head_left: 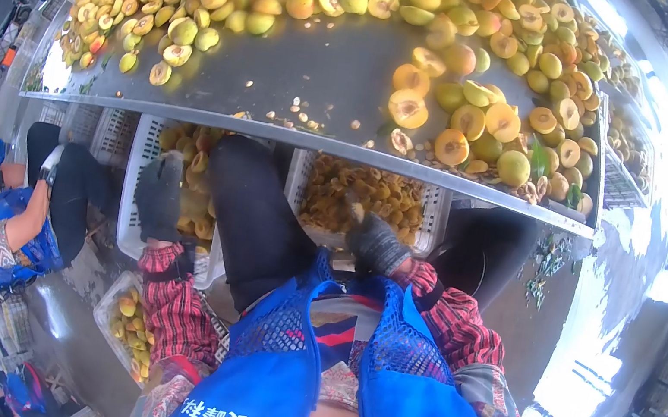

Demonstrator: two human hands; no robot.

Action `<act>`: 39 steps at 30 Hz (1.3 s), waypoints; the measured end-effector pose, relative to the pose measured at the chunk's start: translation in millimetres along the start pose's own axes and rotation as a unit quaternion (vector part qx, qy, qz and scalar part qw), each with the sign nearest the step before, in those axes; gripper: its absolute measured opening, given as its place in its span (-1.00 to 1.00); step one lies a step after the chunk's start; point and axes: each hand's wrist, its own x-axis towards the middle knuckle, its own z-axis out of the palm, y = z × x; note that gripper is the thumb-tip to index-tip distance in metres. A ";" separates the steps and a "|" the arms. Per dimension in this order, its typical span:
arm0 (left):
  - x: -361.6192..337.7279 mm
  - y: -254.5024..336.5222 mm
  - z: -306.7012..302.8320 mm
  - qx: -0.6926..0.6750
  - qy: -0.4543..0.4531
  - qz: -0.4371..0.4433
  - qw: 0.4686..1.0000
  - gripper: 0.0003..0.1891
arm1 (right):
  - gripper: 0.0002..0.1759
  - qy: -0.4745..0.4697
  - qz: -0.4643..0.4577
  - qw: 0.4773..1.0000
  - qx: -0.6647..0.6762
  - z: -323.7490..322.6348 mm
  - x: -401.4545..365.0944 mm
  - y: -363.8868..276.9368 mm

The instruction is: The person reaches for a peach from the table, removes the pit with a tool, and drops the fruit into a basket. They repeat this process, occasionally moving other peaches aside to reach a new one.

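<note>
My left hand (159,197), in a dark grey glove, hangs over the left part of a white crate (137,177) of yellow peach halves (193,204). Its fingers look stretched out, with nothing visible in them. My right hand (379,244), gloved in grey, is curled at the near edge of a second white crate (430,222). A small brownish piece (355,207) shows at its fingertips, too blurred to name. Orange-brown fruit pieces or pits (367,189) fill that crate. Both crates stand below the table's front edge, beside my legs.
A metal table (303,73) carries heaped halved and whole peaches (486,23), with scattered pits near its raised front rim (319,138). Another crate of fruit (126,320) stands on the floor by my left arm. A co-worker (26,221) sits at the left.
</note>
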 end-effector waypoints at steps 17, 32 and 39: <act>111.1 306.0 140.4 -0.135 -0.360 0.231 0.894 -0.69 | -0.63 0.006 0.077 0.976 0.202 -73.3 -61.3 -24.1; 29.6 229.5 54.3 -0.851 -0.327 -0.309 0.271 -0.60 | -0.73 0.040 0.014 0.957 0.287 -122.1 -61.6 -79.4; -4.1 225.7 26.7 -0.692 -0.279 -0.169 0.644 -0.57 | -0.64 0.035 -0.028 0.981 0.191 -114.1 -46.3 -115.3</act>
